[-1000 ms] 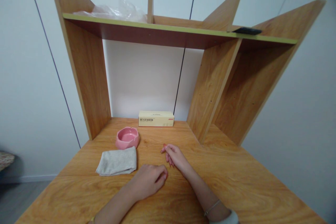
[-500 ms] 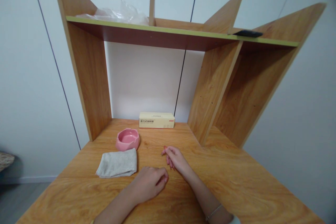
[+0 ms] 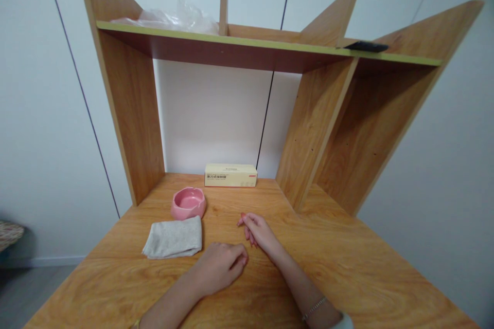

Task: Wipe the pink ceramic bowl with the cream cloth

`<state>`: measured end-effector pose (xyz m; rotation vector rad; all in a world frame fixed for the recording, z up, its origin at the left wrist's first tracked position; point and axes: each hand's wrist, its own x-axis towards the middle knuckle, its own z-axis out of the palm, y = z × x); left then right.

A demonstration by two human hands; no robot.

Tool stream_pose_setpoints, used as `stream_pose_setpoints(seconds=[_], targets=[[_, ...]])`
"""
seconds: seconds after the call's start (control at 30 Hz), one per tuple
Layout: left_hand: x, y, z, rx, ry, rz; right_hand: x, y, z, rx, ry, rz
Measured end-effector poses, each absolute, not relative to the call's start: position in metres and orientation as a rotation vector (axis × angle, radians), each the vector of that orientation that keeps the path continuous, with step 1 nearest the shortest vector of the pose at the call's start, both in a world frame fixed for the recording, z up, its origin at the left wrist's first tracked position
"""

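Note:
My left hand rests on the wooden tabletop with its fingers curled into a loose fist, and nothing shows in it. Just beyond and to its right, my right hand lies on its side, fingers loosely bent and a little apart, holding nothing. A folded grey cloth is left of my left hand, not touching it. Behind the cloth stands a pink faceted bowl, whose near side meets or is partly covered by the cloth's far edge. At the back of the table is a long cream box with printed lettering.
A wooden shelf unit rises from the table's back with upright panels left and right. On its upper board lie a clear plastic bag and a flat black object. A patterned item shows at the far left.
The view has shifted very slightly, so things sit a little higher in the picture. Both hands, the cloth, the bowl and the box keep their places.

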<state>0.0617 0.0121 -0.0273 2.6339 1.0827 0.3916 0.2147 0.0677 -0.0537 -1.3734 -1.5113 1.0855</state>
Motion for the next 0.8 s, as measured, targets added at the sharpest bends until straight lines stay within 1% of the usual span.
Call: stream_pose_setpoints(seconds=[0.2,0.3,0.37,0.47,0.67,0.73,0.8], targets=[[0.061,0.011,-0.025,2.679,1.065,0.437,0.214,0.067,-0.055,-1.459,-1.591,1.002],[0.062,0.009,-0.026,2.754,0.945,0.513,0.207,0.065,-0.053,-1.523,-1.659,0.902],[0.062,0.008,-0.027,2.775,0.827,0.642,0.197,0.063,-0.050,-1.567,-1.722,0.819],[0.061,0.007,-0.028,2.743,0.706,0.936,0.174,0.062,-0.044,-1.624,-1.828,0.738],[0.045,0.008,-0.017,2.651,0.607,1.534,0.121,0.071,-0.030,-1.653,-2.051,0.775],[0.041,0.008,-0.012,2.622,0.551,1.642,0.114,0.073,-0.027,-1.716,-2.084,0.746],[0.038,0.008,-0.009,2.614,0.536,1.677,0.117,0.074,-0.024,-1.788,-2.091,0.688]])
